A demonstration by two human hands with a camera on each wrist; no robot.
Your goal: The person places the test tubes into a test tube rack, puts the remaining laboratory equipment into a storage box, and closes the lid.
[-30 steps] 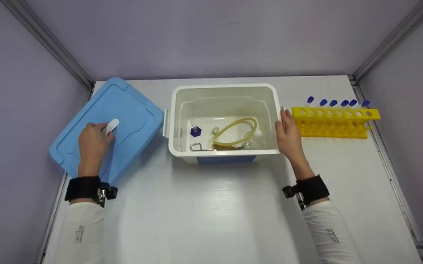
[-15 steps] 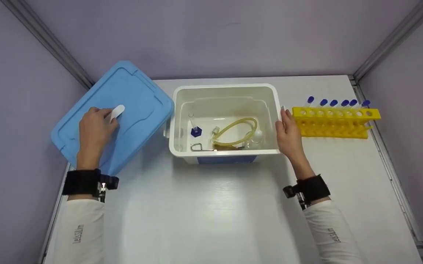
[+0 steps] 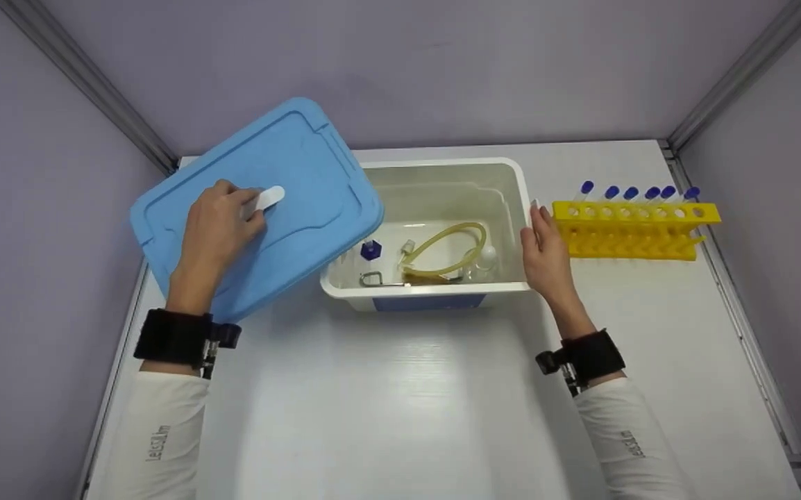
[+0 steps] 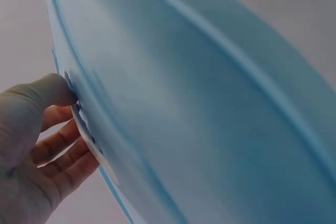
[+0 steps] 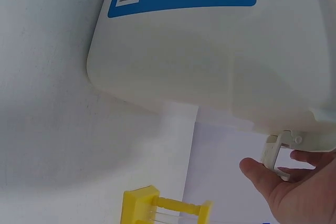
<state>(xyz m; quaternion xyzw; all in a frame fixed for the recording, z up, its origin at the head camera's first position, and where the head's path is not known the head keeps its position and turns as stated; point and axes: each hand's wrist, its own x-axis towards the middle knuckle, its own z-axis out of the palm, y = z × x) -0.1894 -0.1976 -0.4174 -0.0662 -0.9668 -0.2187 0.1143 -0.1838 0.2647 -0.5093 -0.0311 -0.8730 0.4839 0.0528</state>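
My left hand (image 3: pixel 216 226) pinches the white handle (image 3: pixel 272 197) on top of a blue lid (image 3: pixel 317 173). The lid is held at a slant above the table, its right corner overlapping the left part of a white plastic box (image 3: pixel 442 164). In the left wrist view, thumb and fingers meet at the handle beside the lid's underside (image 4: pixel 194 103). On the box's right side, my right hand (image 3: pixel 550 257) holds the white side latch (image 5: pixel 271 153) between thumb and fingers. Inside the box lie yellowish rubber tubing (image 3: pixel 468 226), a blue hexagonal base (image 3: pixel 371 250) and a bent metal piece (image 3: pixel 371 279).
A yellow test tube rack (image 3: pixel 636 214) stands right of the box, close to the right hand. It carries several tubes with blue caps (image 3: pixel 586 187). Clear rounded glassware (image 3: pixel 486 259) lies in the box. Grey-violet walls (image 3: pixel 400 76) enclose the white table (image 3: pixel 400 403).
My left hand has raised the lid and carried it rightward, so that it now covers the box's left part. The right hand has kept its place at the box.
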